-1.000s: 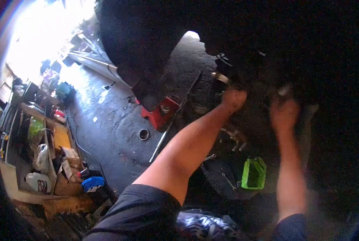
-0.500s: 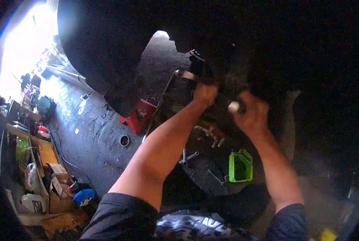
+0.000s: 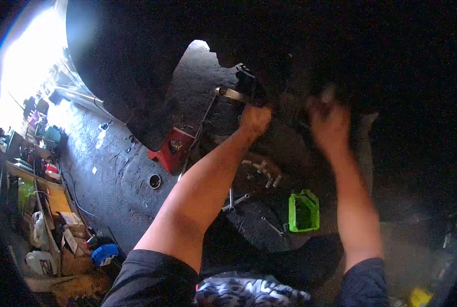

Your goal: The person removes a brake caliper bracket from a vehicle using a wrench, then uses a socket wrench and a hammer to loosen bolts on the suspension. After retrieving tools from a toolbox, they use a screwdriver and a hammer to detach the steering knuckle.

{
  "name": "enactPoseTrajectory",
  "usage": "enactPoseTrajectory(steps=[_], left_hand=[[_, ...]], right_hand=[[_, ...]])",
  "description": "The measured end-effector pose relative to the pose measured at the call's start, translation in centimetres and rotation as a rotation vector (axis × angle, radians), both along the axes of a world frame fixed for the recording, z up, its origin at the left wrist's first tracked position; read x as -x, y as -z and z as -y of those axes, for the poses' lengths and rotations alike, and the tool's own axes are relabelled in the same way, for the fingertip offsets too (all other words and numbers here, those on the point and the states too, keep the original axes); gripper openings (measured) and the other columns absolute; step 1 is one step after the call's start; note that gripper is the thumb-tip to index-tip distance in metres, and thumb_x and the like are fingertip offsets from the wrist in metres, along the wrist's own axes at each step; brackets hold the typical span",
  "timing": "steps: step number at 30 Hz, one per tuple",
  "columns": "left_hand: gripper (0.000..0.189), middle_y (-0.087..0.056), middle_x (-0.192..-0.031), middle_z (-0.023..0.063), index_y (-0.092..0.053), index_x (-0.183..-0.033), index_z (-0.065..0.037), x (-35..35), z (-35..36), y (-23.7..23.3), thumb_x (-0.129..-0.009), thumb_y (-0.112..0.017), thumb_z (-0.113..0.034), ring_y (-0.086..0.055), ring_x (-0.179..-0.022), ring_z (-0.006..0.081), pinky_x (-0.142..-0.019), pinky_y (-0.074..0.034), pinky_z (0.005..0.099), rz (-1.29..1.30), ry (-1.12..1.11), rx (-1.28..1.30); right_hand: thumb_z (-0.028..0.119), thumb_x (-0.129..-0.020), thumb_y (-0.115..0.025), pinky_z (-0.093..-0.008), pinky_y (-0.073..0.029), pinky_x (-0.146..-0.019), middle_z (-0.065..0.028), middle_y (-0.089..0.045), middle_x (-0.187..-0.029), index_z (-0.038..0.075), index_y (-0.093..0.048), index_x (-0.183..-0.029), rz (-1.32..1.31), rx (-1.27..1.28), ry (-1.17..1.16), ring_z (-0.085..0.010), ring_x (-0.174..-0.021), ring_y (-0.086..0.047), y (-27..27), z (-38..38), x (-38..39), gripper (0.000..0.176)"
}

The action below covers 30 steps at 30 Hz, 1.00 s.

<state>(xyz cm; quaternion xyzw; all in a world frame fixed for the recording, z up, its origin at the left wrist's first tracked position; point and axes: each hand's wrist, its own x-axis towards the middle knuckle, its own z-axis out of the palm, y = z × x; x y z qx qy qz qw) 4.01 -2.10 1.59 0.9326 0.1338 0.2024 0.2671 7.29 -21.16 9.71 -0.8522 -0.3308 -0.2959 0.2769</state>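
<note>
My left hand [image 3: 255, 122] is closed in a fist under a large dark body. What it grips is lost in shadow. Just above it, a pale metal bar [image 3: 233, 94] runs left from the fingers to a rounded end, where a thin dark rod or cable [image 3: 206, 118] hangs down. My right hand [image 3: 331, 125] is raised to the right, its fingers curled and smeared by motion. A pale blurred spot shows at its top, on a thing too dark and blurred to name.
Below the hands lie a green cut-open container [image 3: 304, 211], a cross-shaped wrench [image 3: 232, 200], a spanner [image 3: 273, 226] and light metal parts [image 3: 264, 171]. Further left are a red container [image 3: 172, 151], a small round cup [image 3: 154, 181] and a cluttered wooden box [image 3: 59, 197].
My right hand has moved up and slightly right, and the round pale end near its thumb has swung upward. My left hand stays by the metal bar. The view has shifted slightly.
</note>
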Motion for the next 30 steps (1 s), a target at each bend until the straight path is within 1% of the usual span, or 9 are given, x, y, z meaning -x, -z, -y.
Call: enactPoseTrajectory(steps=[2,4,9,16,19,22,25,27,30], left_hand=[[0.024,-0.059,-0.097,0.0191,-0.059,-0.098,-0.005,-1.3,-1.2,2.9,-0.079,-0.048,-0.014,-0.057,-0.086,0.0352,-0.078,-0.045,0.0434,-0.051,0.084,-0.272],[0.022,-0.061,-0.09,0.0184,-0.058,-0.095,-0.005,-1.8,-2.8,4.1,-0.08,-0.045,-0.014,-0.061,-0.075,0.0334,-0.065,-0.05,0.0457,0.041,0.117,-0.352],[0.027,-0.056,-0.101,0.0207,-0.058,-0.102,-0.006,0.4,0.1,-0.7,-0.08,-0.047,-0.014,-0.055,-0.091,0.0369,-0.084,-0.043,0.043,-0.147,0.036,-0.267],[0.029,-0.054,-0.107,0.021,-0.056,-0.106,-0.006,-1.6,-1.3,2.6,-0.081,-0.045,-0.016,-0.054,-0.094,0.0365,-0.083,-0.043,0.0434,-0.04,0.054,-0.1],[0.03,-0.054,-0.107,0.0215,-0.057,-0.105,-0.006,-3.3,-2.2,5.8,-0.081,-0.045,-0.018,-0.053,-0.096,0.0381,-0.083,-0.042,0.0434,0.183,-0.015,-0.126],[0.031,-0.053,-0.108,0.0214,-0.056,-0.106,-0.006,-1.0,-1.5,2.5,-0.08,-0.045,-0.019,-0.051,-0.098,0.0385,-0.086,-0.041,0.0434,0.018,0.09,-0.231],[0.031,-0.052,-0.111,0.0203,-0.056,-0.107,-0.006,-0.7,-1.3,1.0,-0.08,-0.044,-0.018,-0.05,-0.101,0.0374,-0.088,-0.039,0.043,-0.257,0.174,-0.166],[0.03,-0.053,-0.108,0.0203,-0.056,-0.105,-0.005,-0.5,-1.6,1.9,-0.079,-0.046,-0.015,-0.051,-0.099,0.0352,-0.087,-0.04,0.0429,-0.103,0.184,-0.215],[0.028,-0.054,-0.106,0.0201,-0.056,-0.103,-0.005,-1.1,-1.5,2.6,-0.077,-0.048,-0.012,-0.052,-0.099,0.0331,-0.086,-0.041,0.0417,0.244,0.123,-0.314]], right_hand=[[0.027,-0.079,-0.058,-0.0398,-0.045,-0.06,-0.0169,-0.056,-0.067,-0.002,-0.055,-0.077,-0.44,0.031,0.257,-0.0336,-0.068,-0.059,-2.9,-0.6,-4.9,0.029],[0.027,-0.08,-0.057,-0.0397,-0.045,-0.06,-0.0175,-0.057,-0.068,-0.002,-0.054,-0.079,-0.17,-0.041,0.219,-0.0338,-0.068,-0.058,-1.2,-0.2,-5.0,0.029],[0.019,-0.077,-0.054,-0.0429,-0.046,-0.057,-0.0175,-0.057,-0.078,0.008,-0.055,-0.105,0.221,0.339,-0.541,-0.0322,-0.066,-0.057,0.9,0.8,4.8,0.03],[0.023,-0.076,-0.059,-0.0416,-0.048,-0.057,-0.0167,-0.059,-0.081,0.012,-0.056,-0.101,-0.31,-0.105,0.253,-0.0342,-0.068,-0.058,-1.3,0.8,-5.1,0.028],[0.028,-0.075,-0.06,-0.0408,-0.048,-0.057,-0.0185,-0.058,-0.083,0.011,-0.057,-0.099,0.062,-0.163,0.072,-0.0343,-0.069,-0.058,0.2,0.0,-0.8,0.029],[0.03,-0.084,-0.052,-0.0381,-0.044,-0.062,-0.0166,-0.06,-0.078,-0.001,-0.057,-0.093,0.107,0.36,-0.518,-0.0282,-0.064,-0.056,-1.3,0.9,3.9,0.033],[0.022,-0.079,-0.058,-0.0385,-0.045,-0.064,-0.0163,-0.06,-0.078,0.0,-0.057,-0.094,-0.106,-0.051,0.039,-0.0291,-0.067,-0.057,-1.8,-0.7,-2.3,0.026],[0.026,-0.077,-0.059,-0.0426,-0.045,-0.069,-0.017,-0.059,-0.085,0.007,-0.056,-0.097,-0.015,0.219,0.261,-0.0339,-0.077,-0.057,-2.1,-0.7,-5.7,0.028],[0.028,-0.077,-0.058,-0.0449,-0.046,-0.072,-0.0171,-0.059,-0.09,0.01,-0.055,-0.102,-0.014,0.032,-0.043,-0.0355,-0.084,-0.058,-2.1,-0.4,-2.0,0.031]])
